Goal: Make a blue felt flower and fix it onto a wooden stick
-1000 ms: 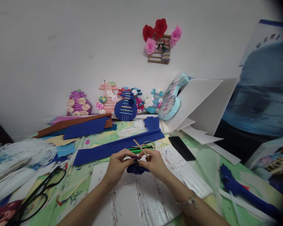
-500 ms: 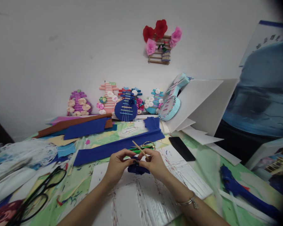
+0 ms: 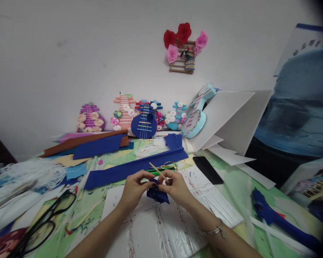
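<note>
black scissors point(image 3: 40, 225) lie at left, a black phone point(image 3: 207, 170) at right, paper flowers point(image 3: 183, 39) on the wall

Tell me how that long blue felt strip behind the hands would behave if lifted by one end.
The blue felt strip looks thin and lies flat, so it would likely droop and bend. It is probably light and fairly grippy, unlikely to slide far. It would not roll.

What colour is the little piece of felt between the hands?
Dark blue; the felt piece shows best in the head view.

Silver bracelet point(image 3: 214, 230), bare forearms, dark nails
</note>
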Demonstrator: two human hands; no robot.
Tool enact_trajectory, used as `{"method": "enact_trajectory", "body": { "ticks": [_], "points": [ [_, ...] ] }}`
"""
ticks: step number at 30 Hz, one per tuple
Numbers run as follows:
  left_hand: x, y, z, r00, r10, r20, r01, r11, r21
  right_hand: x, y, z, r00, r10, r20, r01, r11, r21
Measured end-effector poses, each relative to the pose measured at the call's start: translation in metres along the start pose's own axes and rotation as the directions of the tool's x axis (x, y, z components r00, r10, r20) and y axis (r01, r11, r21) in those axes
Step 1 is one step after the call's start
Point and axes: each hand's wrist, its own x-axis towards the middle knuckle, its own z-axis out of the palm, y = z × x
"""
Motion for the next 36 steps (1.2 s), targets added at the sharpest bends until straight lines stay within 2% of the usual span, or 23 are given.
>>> {"method": "enact_trajectory", "body": {
  "ticks": [8,11,17,23,36],
  "points": [
    [0.0003,-0.0022,-0.0011,1.000,-0.005,-0.008,0.005,0.999,0.049,-0.0007,0.0018,0.0004,0.999,0.040,0.027,-0.039,0.998,-0.049],
    [0.0019,-0.0042,-0.0014,1.000,0.001,0.021,-0.002,0.998,0.055,-0.0006,0.0016,0.0004,0.997,0.056,0.045,-0.056,0.998,0.013],
    [0.0013,-0.0051,0.0000,0.984,-0.020,0.180,0.040,0.994,-0.105,0.0007,-0.0033,-0.0041,0.998,0.059,0.018,-0.062,0.986,0.156],
    [-0.0020,-0.0065,-0.0018,0.962,-0.009,0.272,0.052,0.987,-0.152,0.0003,-0.0057,-0.0060,0.996,0.083,0.030,-0.089,0.949,0.302],
    [0.0006,-0.0085,-0.0025,0.971,-0.021,0.240,0.060,0.986,-0.156,0.0017,-0.0040,-0.0054,0.992,0.119,0.030,-0.122,0.927,0.354]
  ]
}}
